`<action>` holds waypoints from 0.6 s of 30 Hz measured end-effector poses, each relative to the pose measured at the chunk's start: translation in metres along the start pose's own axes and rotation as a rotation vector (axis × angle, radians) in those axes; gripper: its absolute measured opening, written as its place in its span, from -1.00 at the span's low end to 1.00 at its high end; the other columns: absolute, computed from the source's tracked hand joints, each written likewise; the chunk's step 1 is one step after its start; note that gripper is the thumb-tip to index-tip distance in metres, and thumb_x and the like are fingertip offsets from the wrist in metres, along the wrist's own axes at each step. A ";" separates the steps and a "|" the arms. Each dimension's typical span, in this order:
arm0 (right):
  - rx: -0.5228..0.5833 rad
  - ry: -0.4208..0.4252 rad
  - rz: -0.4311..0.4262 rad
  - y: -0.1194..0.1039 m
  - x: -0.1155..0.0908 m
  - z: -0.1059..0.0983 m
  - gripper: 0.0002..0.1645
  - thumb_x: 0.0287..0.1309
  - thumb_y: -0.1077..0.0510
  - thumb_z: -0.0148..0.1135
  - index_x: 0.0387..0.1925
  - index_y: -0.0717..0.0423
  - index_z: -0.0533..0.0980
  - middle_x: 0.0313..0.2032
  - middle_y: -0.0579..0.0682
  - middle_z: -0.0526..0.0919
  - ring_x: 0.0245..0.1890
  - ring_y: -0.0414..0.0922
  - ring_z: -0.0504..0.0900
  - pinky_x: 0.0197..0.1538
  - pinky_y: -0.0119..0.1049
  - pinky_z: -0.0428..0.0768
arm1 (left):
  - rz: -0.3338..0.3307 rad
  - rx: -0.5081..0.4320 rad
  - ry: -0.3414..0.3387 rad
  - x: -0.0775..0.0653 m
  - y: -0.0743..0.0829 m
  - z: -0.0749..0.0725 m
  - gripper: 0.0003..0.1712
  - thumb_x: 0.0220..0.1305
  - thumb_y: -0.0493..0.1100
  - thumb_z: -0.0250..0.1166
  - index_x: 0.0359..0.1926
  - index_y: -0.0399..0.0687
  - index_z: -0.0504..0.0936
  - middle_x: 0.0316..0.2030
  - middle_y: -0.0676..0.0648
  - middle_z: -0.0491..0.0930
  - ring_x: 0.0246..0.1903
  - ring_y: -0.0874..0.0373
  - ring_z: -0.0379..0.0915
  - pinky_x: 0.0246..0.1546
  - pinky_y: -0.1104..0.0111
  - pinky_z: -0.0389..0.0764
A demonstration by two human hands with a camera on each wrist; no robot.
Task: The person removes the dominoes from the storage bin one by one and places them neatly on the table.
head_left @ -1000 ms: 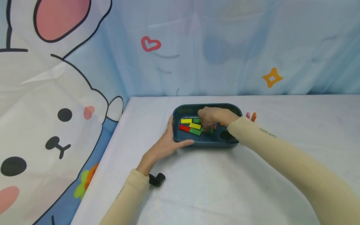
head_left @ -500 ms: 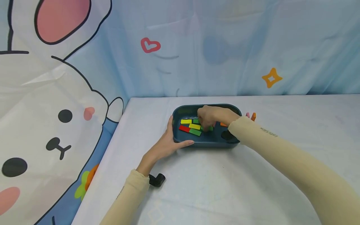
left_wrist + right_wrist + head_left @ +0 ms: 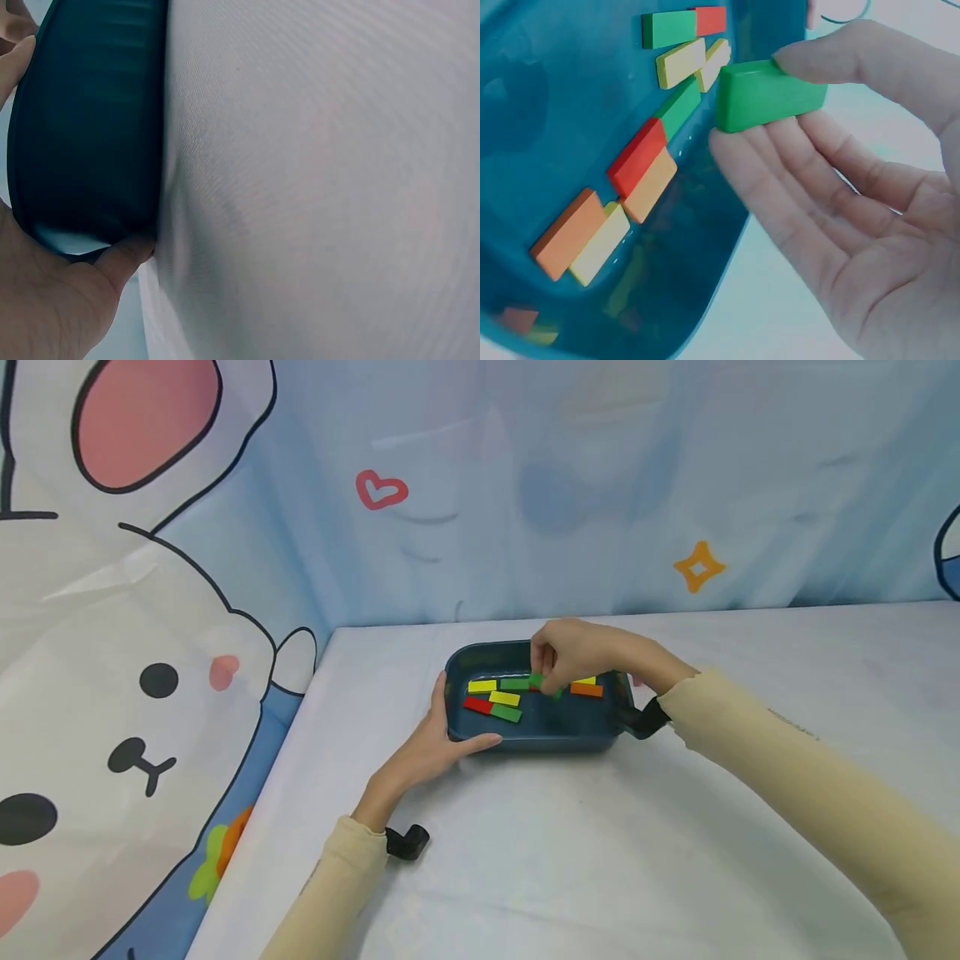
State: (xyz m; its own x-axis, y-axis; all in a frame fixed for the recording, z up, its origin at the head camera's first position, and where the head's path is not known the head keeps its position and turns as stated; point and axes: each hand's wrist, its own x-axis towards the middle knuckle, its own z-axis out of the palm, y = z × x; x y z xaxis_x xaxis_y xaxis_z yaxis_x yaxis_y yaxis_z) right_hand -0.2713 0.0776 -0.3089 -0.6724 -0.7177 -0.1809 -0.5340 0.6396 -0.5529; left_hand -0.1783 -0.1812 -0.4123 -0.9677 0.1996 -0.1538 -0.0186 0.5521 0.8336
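Note:
A dark teal tray (image 3: 540, 745) with rounded corners rests on the white-covered table. My left hand (image 3: 420, 747) grips its left end, the thumb along the near wall and the fingers at the end wall. Over the tray, my right hand (image 3: 577, 647) pinches a green block (image 3: 765, 97) between thumb and fingertips. Flat on the tray floor lie several other blocks. Among them are a red block (image 3: 477, 704), a green one touching its end, yellow blocks and an orange block (image 3: 587, 690). The right hand covers part of the row in the head view.
White cloth (image 3: 510, 852) covers the table around the tray. A black wrist mount (image 3: 407, 842) sits on the left wrist, another (image 3: 645, 720) on the right one. Behind hangs a blue printed curtain (image 3: 570, 493), with a white cartoon animal (image 3: 172, 727) on the left.
The right hand has risen off the tray floor, and a green block now shows in its fingers. More blocks on the tray's right side are uncovered. The left hand keeps its hold.

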 end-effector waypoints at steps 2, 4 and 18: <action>0.039 0.052 -0.020 0.003 -0.006 0.000 -0.77 0.08 0.32 0.50 -0.26 0.22 0.58 -0.34 0.03 0.63 -0.33 -0.07 0.57 -0.17 -0.21 0.63 | 0.001 0.003 0.002 0.000 -0.002 -0.002 0.51 0.17 0.40 0.48 0.68 0.27 -0.50 0.69 0.01 -0.29 0.62 -0.03 -0.16 0.53 -0.16 0.07; 0.083 0.106 -0.034 0.007 -0.012 0.000 -0.76 0.08 0.33 0.49 -0.23 0.23 0.58 -0.33 0.03 0.64 -0.30 -0.05 0.59 -0.16 -0.22 0.63 | 0.005 0.012 0.007 0.001 -0.004 -0.003 0.51 0.17 0.40 0.48 0.68 0.25 -0.50 0.69 -0.01 -0.27 0.62 -0.04 -0.15 0.53 -0.16 0.07; 0.384 0.421 0.036 0.060 -0.088 -0.019 -0.65 0.23 0.36 0.46 0.02 0.29 0.56 -0.17 0.04 0.65 -0.15 -0.13 0.66 -0.06 -0.43 0.66 | -0.002 0.032 0.028 0.001 -0.011 -0.011 0.51 0.17 0.39 0.48 0.68 0.24 -0.50 0.69 -0.04 -0.28 0.62 -0.09 -0.15 0.50 -0.23 0.10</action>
State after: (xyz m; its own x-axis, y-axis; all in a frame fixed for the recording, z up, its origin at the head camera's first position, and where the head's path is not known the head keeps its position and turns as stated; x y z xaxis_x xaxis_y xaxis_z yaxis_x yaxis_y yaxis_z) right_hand -0.2537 0.1848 -0.3106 -0.8750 -0.4755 0.0906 -0.3350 0.4597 -0.8225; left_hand -0.1818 -0.1961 -0.4157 -0.9745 0.1759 -0.1395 -0.0124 0.5782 0.8158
